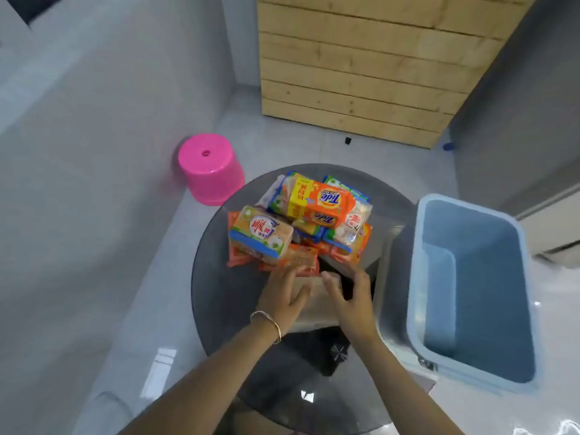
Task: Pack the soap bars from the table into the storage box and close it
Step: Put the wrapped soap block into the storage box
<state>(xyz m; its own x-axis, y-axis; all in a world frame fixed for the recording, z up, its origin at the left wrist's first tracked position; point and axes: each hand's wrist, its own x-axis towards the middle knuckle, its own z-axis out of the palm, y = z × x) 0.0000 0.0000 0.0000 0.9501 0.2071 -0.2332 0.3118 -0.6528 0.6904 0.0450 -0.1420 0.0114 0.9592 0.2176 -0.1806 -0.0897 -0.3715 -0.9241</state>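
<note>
A heap of several wrapped soap bars (301, 221) lies on the round dark glass table (226, 296). On top sits an orange and yellow Tide bar (320, 204). My left hand (284, 293), with a thin bangle at the wrist, reaches to the near edge of the heap, its fingers spread over an orange pack (299, 259). My right hand (353, 296) is beside it, fingers apart, close to the heap's near right side. Neither hand visibly grips a bar. The pale blue storage box (474, 290) stands open at the right, with nothing visible inside.
A pink plastic stool (208, 167) stands on the floor left of the table. A wooden slatted panel (361, 64) rises behind. A pale flat piece, maybe the box's lid (387, 277), stands between the table and the box.
</note>
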